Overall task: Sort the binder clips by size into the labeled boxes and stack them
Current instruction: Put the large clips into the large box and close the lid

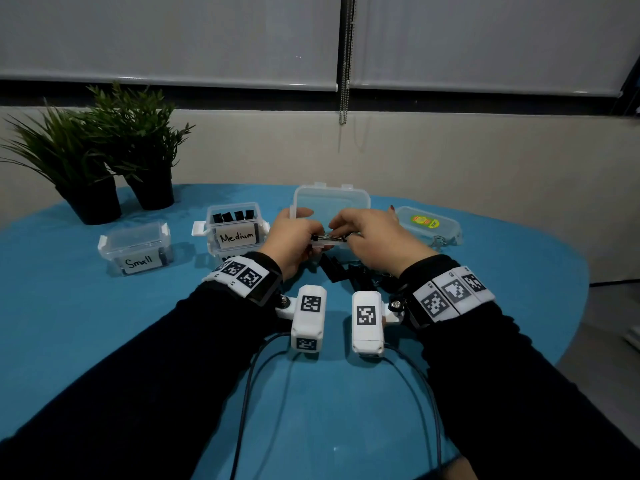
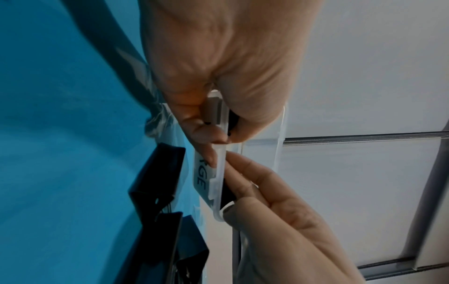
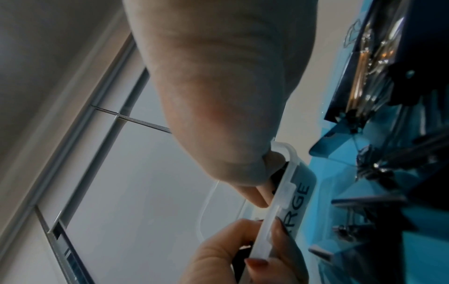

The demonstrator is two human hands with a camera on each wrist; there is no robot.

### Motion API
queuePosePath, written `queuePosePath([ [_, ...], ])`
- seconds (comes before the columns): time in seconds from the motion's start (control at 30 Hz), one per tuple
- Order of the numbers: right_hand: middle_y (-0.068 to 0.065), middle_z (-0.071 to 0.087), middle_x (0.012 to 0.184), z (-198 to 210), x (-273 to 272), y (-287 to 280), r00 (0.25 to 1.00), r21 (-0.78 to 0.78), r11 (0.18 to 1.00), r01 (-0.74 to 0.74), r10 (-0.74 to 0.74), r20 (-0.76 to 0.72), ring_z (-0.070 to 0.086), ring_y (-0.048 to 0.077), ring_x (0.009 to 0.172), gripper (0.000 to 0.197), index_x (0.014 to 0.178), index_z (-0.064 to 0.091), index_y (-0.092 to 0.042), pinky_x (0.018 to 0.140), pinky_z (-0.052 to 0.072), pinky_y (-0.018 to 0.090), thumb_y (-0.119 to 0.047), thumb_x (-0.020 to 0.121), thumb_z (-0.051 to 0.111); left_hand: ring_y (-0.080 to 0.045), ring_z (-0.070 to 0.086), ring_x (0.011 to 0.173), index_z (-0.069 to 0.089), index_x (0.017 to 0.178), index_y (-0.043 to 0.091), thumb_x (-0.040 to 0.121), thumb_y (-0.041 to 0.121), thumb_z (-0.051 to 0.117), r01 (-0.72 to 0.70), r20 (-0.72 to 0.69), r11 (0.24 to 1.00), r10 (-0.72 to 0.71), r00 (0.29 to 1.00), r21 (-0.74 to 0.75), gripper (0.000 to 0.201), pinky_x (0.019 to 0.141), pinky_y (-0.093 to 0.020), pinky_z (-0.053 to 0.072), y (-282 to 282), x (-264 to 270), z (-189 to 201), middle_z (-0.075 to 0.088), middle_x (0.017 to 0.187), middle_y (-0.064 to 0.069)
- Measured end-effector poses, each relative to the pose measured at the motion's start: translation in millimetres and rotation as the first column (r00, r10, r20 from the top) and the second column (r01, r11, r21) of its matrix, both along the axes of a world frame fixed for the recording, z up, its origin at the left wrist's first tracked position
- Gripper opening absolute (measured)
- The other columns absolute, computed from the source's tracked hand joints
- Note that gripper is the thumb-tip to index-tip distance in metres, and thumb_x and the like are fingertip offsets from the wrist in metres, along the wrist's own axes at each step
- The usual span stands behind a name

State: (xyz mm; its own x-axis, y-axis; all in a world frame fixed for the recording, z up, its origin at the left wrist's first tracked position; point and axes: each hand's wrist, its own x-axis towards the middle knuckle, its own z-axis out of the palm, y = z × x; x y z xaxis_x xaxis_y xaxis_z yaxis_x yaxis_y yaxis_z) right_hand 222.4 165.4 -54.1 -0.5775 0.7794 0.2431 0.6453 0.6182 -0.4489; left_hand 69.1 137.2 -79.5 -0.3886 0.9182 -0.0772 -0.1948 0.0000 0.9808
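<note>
The clear Large box [image 1: 330, 202] stands at the table's centre with its lid raised; its label [image 3: 301, 203] faces me. Both hands meet at its front rim [image 2: 219, 173]. My left hand [image 1: 304, 233] pinches there, fingers outside on the label and thumb inside against a large black binder clip [image 2: 234, 119]. My right hand [image 1: 341, 230] grips the same clip from the right, its silver wire handles [image 1: 329, 237] showing between the hands. Most of the clip is hidden. Several loose black clips [image 1: 346, 271] lie in front of the box, under my wrists.
The Medium box [image 1: 239, 233], holding several black clips [image 1: 233, 216], is left of the hands, and the Small box [image 1: 136, 247] is farther left. A clear lidded container with a sticker [image 1: 427, 225] lies at the right. Two potted plants [image 1: 97, 161] stand back left.
</note>
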Motion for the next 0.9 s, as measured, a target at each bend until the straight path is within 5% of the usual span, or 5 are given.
queuePosePath([
  [0.13,-0.009,0.076,0.109,-5,-1,1,0.977,-0.051,0.996,-0.069,0.057,-0.205,0.065,0.006,0.112,0.049,0.116,0.068,-0.025,0.12,0.028,0.05,0.0,0.081,0.044,-0.023,0.066,0.049,0.048,0.12,0.015,0.086,-0.009,0.055,-0.019,0.008,1.0,0.019,1.0,0.008,0.042,0.049,-0.029,0.041,0,1,3,0.059,0.093,-0.019],
  [0.27,0.005,0.077,0.093,1,8,0,0.777,-0.147,0.987,-0.062,-0.044,-0.628,0.07,-0.001,0.079,0.037,0.105,0.072,-0.008,0.073,0.052,0.016,0.013,0.084,0.05,-0.024,0.068,0.055,0.05,0.117,0.016,0.087,-0.008,0.057,0.003,-0.019,1.0,-0.003,1.0,0.013,0.04,0.048,-0.028,0.042,2,4,4,0.06,0.102,-0.021],
  [0.4,0.007,0.072,0.078,2,24,16,0.611,-0.248,0.963,0.105,-0.259,-0.748,0.071,0.018,0.076,0.026,0.079,0.07,-0.013,0.083,0.061,0.036,0.012,0.082,0.062,-0.03,0.063,0.071,0.049,0.112,0.02,0.087,-0.008,0.054,-0.022,-0.026,1.0,0.022,0.999,0.0,0.038,0.047,-0.028,0.043,3,2,2,0.058,0.108,-0.022],
  [0.63,0.002,0.074,0.091,-1,35,13,0.949,-0.374,0.914,0.154,-0.242,-0.203,0.066,0.015,0.082,0.034,0.093,0.076,-0.012,0.074,0.052,0.027,-0.025,0.067,0.093,-0.029,0.058,0.067,0.046,0.108,0.022,0.087,-0.005,0.051,-0.07,0.007,0.998,0.07,0.998,-0.001,0.035,0.044,-0.028,0.042,4,0,0,0.055,0.1,-0.019],
  [0.9,-0.008,0.074,0.097,2,41,7,0.993,-0.39,0.918,0.073,-0.103,-0.054,0.068,0.008,0.093,0.05,0.11,0.076,-0.022,0.082,0.051,0.023,-0.033,0.065,0.093,-0.023,0.064,0.062,0.046,0.119,0.018,0.091,-0.006,0.052,-0.07,0.056,0.998,0.07,0.996,-0.003,0.037,0.045,-0.027,0.044,3,0,0,0.057,0.102,-0.015],
])
